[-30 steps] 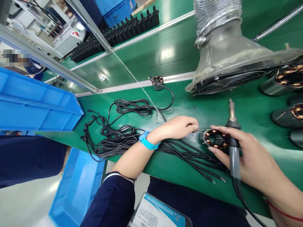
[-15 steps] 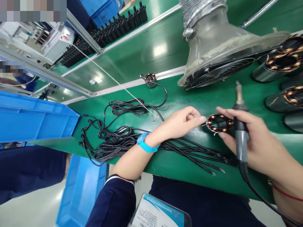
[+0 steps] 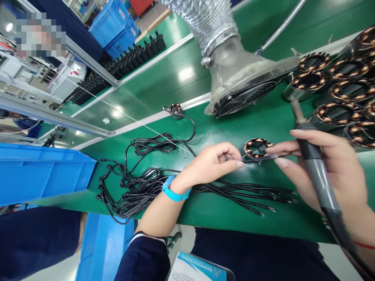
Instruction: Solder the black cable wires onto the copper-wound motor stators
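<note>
My left hand [image 3: 219, 160] pinches a black cable [image 3: 258, 159] close to its stripped end. A thin wire also shows at those fingers. My right hand [image 3: 331, 168] grips a soldering iron [image 3: 315, 156], its tip pointing up and away. The thumb and forefinger of that hand are at the cable's fine coloured wire ends. Just behind the cable, a motor stator [image 3: 258, 147] with copper windings stands upright on the green bench. Below my hands lie several more black cables [image 3: 234, 189], their stripped ends toward the right.
Several stators [image 3: 336, 113] crowd the right side. A fume hood [image 3: 234, 74] hangs at the back. Another stator [image 3: 175, 111] with a cable attached stands by the rail. A thin white line [image 3: 134, 120] crosses from upper left. Blue crates [image 3: 43, 171] and a co-worker's sleeve [image 3: 38, 238] are at left.
My right hand has let go of the stator and moved right, still with the soldering iron. The stator now stands on the bench, and a black cable is between my hands. The view has shifted.
</note>
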Available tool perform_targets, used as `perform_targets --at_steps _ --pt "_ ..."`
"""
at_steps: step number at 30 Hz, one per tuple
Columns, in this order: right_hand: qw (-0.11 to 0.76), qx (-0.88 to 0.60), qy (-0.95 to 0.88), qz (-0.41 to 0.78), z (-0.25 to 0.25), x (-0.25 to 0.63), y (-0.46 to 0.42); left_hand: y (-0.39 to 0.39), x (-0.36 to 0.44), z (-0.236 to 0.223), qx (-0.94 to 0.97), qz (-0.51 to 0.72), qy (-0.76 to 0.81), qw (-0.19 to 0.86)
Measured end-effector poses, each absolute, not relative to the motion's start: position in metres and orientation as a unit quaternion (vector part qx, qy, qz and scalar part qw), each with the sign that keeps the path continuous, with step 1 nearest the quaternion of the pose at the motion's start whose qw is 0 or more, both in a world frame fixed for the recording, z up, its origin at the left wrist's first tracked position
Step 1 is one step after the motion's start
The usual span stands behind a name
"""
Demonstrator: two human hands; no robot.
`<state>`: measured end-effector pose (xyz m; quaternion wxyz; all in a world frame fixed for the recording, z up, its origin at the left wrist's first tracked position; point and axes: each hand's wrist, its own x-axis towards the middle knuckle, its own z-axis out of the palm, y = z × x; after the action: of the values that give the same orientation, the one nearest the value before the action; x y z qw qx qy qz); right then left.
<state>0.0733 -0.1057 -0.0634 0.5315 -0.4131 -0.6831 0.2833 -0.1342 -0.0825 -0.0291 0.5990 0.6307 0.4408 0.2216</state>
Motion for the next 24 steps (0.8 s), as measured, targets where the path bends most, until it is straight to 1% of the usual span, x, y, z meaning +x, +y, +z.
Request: perform_targets --at_steps 2,8,13,16,18,21,24 --pt "0.535 -0.415 -0.661 0.325 -0.057 0.068 -0.107 -0.083 -0.135 -0.030 0.607 0.244 0.443 0.613" --pt "0.533 -0.447 -0.620 0.363 -0.039 0.058 -0.103 -0.084 -0.134 -0.032 0.598 0.256 0.448 0.613" --pt "0.538 -0.461 -0.582 0.398 -0.040 0.053 -0.097 -0.082 -0.130 -0.031 0.559 0.272 0.456 0.636" --pt "0.544 -0.423 -0.562 0.458 -0.048 0.052 -0.095 -0.082 -0.123 -0.034 0.513 0.323 0.443 0.661" --pt "0.529 -0.391 -0.568 0.495 -0.054 0.050 -0.096 -0.083 -0.118 -0.037 0.462 0.361 0.426 0.689" --pt "0.514 -0.380 -0.587 0.497 -0.059 0.048 -0.098 -0.084 -0.115 -0.041 0.430 0.375 0.399 0.718" --pt "0.520 -0.385 -0.592 0.481 -0.059 0.046 -0.099 -0.085 -0.115 -0.039 0.449 0.363 0.402 0.710"
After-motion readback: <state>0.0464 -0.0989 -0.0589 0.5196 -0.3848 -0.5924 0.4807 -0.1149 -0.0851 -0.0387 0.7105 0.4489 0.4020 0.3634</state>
